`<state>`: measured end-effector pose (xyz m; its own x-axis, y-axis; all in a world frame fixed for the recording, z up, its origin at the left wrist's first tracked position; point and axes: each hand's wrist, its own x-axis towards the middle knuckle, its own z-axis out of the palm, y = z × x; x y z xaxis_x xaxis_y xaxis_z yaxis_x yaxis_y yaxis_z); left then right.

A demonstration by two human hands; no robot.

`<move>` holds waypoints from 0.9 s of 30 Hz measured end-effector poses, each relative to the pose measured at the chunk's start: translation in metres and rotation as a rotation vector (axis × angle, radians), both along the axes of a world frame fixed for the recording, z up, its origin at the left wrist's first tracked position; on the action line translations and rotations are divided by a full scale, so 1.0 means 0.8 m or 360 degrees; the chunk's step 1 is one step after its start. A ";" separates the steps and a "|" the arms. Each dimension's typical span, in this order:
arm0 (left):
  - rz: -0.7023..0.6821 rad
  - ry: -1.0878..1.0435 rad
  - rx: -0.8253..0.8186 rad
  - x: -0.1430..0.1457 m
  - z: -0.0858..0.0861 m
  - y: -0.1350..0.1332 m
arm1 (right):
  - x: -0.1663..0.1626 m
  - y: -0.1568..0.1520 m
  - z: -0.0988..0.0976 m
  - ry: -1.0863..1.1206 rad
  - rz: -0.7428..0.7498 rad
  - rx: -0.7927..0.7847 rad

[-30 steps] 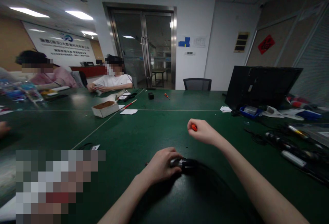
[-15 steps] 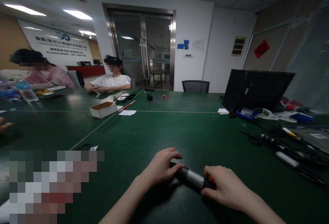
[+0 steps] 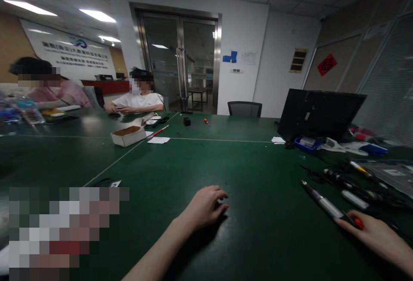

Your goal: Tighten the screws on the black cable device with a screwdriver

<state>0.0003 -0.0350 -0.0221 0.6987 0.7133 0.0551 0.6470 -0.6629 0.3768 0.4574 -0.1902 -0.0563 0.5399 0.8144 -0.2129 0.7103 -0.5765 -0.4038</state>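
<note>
My right hand (image 3: 374, 234), at the right of the table, is closed around the back end of a silver and black electric screwdriver (image 3: 329, 205) with a red part near my fingers. Its narrow tip points forward and to the left. My left hand (image 3: 208, 205) rests on the green table (image 3: 258, 238), fingers loosely bent, thumb apart from them and nothing between. Just beyond the screwdriver lie more black and silver tools of similar shape with cables (image 3: 355, 188).
A black monitor (image 3: 319, 115) stands at the back right, with a blue tray (image 3: 306, 144) before it. A white open box (image 3: 128, 136) and a small orange screwdriver (image 3: 207, 122) lie farther off. Two people sit at the far left side. A blurred-out patch covers the lower left.
My left hand has let go of the electric screwdriver and stays in place. My right hand has carried it to the right, near the other tools, and its tip now points forward.
</note>
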 end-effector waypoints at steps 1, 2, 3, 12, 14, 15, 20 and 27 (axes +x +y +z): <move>0.0000 0.0006 -0.0004 0.000 0.000 0.000 | 0.014 0.001 -0.002 -0.0006 -0.0037 0.0017; 0.0002 0.0011 -0.0006 0.000 0.000 0.000 | 0.027 0.002 -0.004 -0.0007 -0.0068 0.0028; 0.0001 0.0014 -0.0006 0.000 0.000 0.001 | 0.039 0.003 -0.006 -0.0009 -0.0101 0.0029; 0.0019 0.0113 0.0016 -0.001 -0.003 0.004 | 0.017 0.035 0.016 -0.0543 -0.0122 -0.0086; 0.0028 0.0130 0.0030 -0.001 -0.004 0.005 | -0.042 0.052 0.040 -0.0552 0.0045 0.0017; 0.0035 0.0134 0.0033 -0.001 -0.004 0.005 | -0.075 0.062 0.052 -0.0490 0.0229 0.0069; 0.0059 0.0151 0.0027 -0.001 -0.002 0.002 | -0.219 0.115 0.078 -0.0259 0.1040 0.0089; 0.0049 0.0192 0.0035 0.000 -0.003 -0.001 | -0.316 0.197 0.064 -0.0307 0.1276 0.0130</move>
